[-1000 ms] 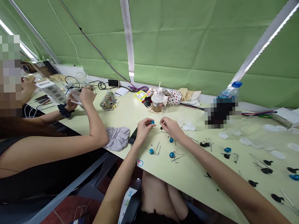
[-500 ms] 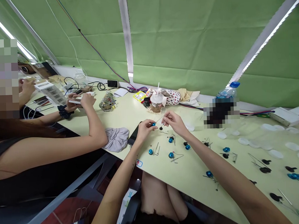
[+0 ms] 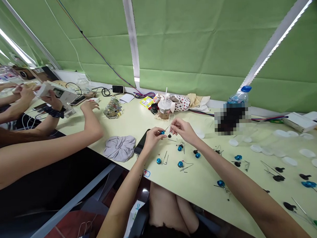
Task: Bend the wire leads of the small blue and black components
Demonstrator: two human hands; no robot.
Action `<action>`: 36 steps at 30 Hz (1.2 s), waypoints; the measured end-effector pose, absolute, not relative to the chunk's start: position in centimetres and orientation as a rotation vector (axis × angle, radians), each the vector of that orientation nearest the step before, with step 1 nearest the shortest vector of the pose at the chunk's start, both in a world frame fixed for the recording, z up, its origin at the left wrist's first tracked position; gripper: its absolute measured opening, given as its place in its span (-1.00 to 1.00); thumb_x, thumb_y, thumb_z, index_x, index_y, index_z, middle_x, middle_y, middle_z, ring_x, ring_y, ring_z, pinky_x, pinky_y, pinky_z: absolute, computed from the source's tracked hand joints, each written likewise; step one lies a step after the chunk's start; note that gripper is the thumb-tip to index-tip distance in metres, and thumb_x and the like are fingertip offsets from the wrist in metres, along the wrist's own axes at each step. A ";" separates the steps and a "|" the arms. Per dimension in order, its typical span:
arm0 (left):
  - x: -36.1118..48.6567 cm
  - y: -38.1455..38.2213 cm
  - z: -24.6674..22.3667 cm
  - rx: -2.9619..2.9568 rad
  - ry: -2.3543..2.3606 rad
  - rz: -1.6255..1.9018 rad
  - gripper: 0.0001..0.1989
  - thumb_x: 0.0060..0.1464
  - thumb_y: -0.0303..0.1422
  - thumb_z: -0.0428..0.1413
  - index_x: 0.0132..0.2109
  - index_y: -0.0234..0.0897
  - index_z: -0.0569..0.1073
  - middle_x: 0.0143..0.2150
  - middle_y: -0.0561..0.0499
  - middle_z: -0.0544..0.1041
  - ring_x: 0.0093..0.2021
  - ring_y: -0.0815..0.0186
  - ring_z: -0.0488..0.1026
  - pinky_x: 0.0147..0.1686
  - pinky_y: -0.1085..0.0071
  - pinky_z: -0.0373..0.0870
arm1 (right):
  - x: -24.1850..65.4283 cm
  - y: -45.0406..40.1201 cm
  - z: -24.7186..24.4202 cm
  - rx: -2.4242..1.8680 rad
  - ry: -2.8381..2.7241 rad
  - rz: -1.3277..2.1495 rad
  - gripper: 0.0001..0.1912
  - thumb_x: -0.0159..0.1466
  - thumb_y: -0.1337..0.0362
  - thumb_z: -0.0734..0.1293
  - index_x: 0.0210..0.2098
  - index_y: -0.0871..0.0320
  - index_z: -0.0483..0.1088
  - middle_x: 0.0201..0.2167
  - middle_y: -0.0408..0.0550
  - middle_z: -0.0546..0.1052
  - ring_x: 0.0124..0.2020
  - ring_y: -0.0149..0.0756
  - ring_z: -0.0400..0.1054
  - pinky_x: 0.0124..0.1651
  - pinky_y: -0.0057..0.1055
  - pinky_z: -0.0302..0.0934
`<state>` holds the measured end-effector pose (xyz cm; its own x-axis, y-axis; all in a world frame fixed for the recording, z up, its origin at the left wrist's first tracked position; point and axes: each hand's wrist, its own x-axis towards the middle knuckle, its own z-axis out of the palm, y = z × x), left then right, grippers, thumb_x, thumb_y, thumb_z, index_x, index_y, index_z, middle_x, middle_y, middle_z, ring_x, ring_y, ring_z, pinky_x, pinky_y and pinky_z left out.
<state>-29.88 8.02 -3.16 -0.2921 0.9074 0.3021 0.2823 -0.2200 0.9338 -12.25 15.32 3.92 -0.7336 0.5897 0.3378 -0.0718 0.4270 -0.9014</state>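
- Co-worker's hand [image 3: 89, 105] has lifted off the desk [image 3: 202, 176], fingers spread
- my left grip [image 3: 152, 138] is closed on a blue bead [image 3: 162, 132] above the desk
- my right grip [image 3: 183, 129] pinches a thin wire [image 3: 168, 127], just beside the bead

The left hand [image 3: 152, 139] pinches a small glossy blue bead [image 3: 162, 132] between thumb and fingertips. A thin metal wire [image 3: 168, 127] rises from the bead up and to the right, its far end reaching the fingertips [image 3: 172, 123] of the right hand [image 3: 183, 129], which are closed on it. A small black part [image 3: 169, 135] sits just below the wire, in the gap between the hands. On the pale desk [image 3: 202, 176] in front of them lie more blue beads [image 3: 180, 164], separate, beside bent wires [image 3: 187, 166].
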 end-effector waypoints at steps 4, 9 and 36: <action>-29.7 7.8 -3.0 1.461 1.519 1.523 -0.75 -0.14 -0.30 0.29 -0.26 -0.31 0.56 -0.36 -0.02 0.52 -0.48 0.39 0.41 -0.46 0.45 0.37 | -12.2 15.7 3.8 -0.445 -2.023 1.323 -0.82 0.29 0.14 0.23 -0.32 0.12 0.23 -0.44 -0.13 0.48 -0.49 -0.41 0.33 -0.43 -0.45 0.23; -29.6 7.5 -2.6 1.452 1.456 1.478 -0.75 -0.12 -0.31 0.28 -0.25 -0.32 0.56 -0.38 -0.02 0.54 -0.48 0.39 0.40 -0.44 0.45 0.36 | -11.9 15.9 3.4 -0.482 -2.024 1.321 -0.83 0.27 0.14 0.23 -0.32 0.12 0.23 -0.46 -0.14 0.48 -0.50 -0.40 0.33 -0.42 -0.45 0.24; -29.5 7.0 -1.7 1.234 1.071 1.461 -0.70 -0.05 -0.32 0.27 -0.15 -0.36 0.57 -0.21 -0.13 0.59 -0.35 0.33 0.49 -0.24 0.38 0.43 | -13.3 15.6 5.5 -0.637 -2.326 0.681 -0.75 0.33 0.31 0.13 -0.08 0.17 0.37 -0.27 -0.02 0.54 -0.47 -0.34 0.38 -0.32 -0.42 0.21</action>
<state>-29.53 6.98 -1.67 -0.0805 0.9773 0.1959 -0.1068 -0.2039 0.9732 -13.25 15.57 5.53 -0.6881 0.5874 0.4260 0.2648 0.7499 -0.6062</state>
